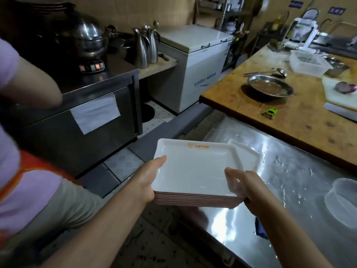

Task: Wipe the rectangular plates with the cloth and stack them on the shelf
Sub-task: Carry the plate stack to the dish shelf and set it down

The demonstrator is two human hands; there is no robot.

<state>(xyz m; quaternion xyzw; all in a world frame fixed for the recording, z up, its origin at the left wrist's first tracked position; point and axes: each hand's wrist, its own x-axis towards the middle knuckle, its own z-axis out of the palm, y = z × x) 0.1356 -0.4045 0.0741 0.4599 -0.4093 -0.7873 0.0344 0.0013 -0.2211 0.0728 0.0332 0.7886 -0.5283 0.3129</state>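
Note:
A stack of several white rectangular plates (193, 171) with an orange logo on the top one is held in the air at the edge of the wet steel counter (289, 190). My left hand (148, 178) grips the stack's left side, thumb on the top rim. My right hand (245, 188) grips the near right corner, thumb on top and fingers under. One more white plate (248, 154) lies on the counter just behind the stack. No cloth or shelf can be made out.
Another person in a purple top (23, 151) stands close on the left. A clear plastic container (342, 202) sits on the counter at right. Behind it is a wooden table (280, 117) with a metal dish (270, 87), a ladle, a white basket and a cutting board. A white freezer (197, 60) stands at the back.

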